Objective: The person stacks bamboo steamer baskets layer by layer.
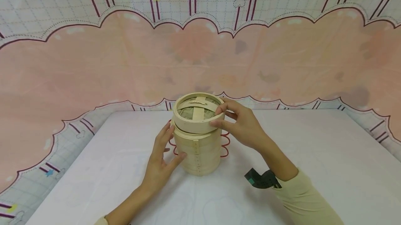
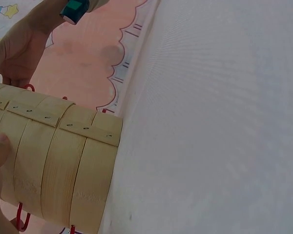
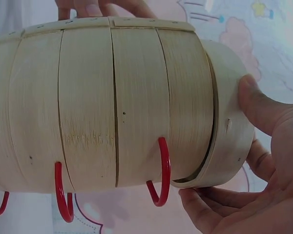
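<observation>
A stack of round bamboo steamer baskets stands upright on the white table, with red loop handles along its sides. On top sits its bamboo lid, slightly tilted, with a dark gap showing beneath part of its rim in the right wrist view. My right hand pinches the lid's right edge between thumb and fingers. On the opposite side, my left hand holds the upper part of the stack, its thumb against the wall. The baskets' inside is hidden.
A white cloth covers the table. Behind it hangs a pink and white patterned backdrop with scalloped borders and stars. A dark strap sticks out from the right wrist beside the pale sleeve.
</observation>
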`<state>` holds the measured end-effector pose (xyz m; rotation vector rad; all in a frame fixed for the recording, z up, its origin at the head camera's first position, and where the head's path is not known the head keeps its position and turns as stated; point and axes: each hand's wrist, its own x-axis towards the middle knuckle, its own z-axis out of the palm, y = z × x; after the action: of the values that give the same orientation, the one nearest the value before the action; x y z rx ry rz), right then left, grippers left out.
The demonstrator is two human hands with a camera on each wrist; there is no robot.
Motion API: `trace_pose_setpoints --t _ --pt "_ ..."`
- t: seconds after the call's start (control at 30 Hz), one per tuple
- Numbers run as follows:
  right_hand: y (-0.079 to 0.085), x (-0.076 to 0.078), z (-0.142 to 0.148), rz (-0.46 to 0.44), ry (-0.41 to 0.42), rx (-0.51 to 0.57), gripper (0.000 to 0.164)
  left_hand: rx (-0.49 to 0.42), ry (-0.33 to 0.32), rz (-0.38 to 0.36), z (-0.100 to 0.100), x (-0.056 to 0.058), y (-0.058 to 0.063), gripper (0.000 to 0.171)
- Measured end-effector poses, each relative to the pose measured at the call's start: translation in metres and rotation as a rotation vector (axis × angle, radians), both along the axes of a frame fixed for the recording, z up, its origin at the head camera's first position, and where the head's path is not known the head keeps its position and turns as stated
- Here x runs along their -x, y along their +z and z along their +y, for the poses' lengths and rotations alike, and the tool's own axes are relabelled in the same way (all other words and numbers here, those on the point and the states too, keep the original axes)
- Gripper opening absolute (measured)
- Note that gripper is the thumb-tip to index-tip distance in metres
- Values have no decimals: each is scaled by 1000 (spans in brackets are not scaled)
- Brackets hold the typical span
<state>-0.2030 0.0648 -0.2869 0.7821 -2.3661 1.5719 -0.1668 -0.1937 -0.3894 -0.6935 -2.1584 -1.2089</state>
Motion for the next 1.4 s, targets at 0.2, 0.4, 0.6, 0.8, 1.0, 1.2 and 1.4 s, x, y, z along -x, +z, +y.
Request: trace_pose_setpoints --t 0.2,0.4,0.6,0.8,1.0,1.2,1.4 --pt "1 2 0 8 22 7 23 -3 10 24 2 0 1 83" --pt "2 4 0 20 34 11 25 -10 22 89 11 -8 14 83" --pt "2 1 -2 18 28 10 24 -22 13 90 17 -21 29 79" --pt "2 -1 -4 30 51 28 24 -18 6 89 16 -23 28 82" --pt "1 -2 -5 47 62 30 24 -16 8 82 15 -23 26 82" --pt "0 -3 -7 74 74 30 24 -5 10 99 13 -20 21 83" --pt "-1 -2 -7 85 82 36 24 5 12 97 9 -14 13 85"
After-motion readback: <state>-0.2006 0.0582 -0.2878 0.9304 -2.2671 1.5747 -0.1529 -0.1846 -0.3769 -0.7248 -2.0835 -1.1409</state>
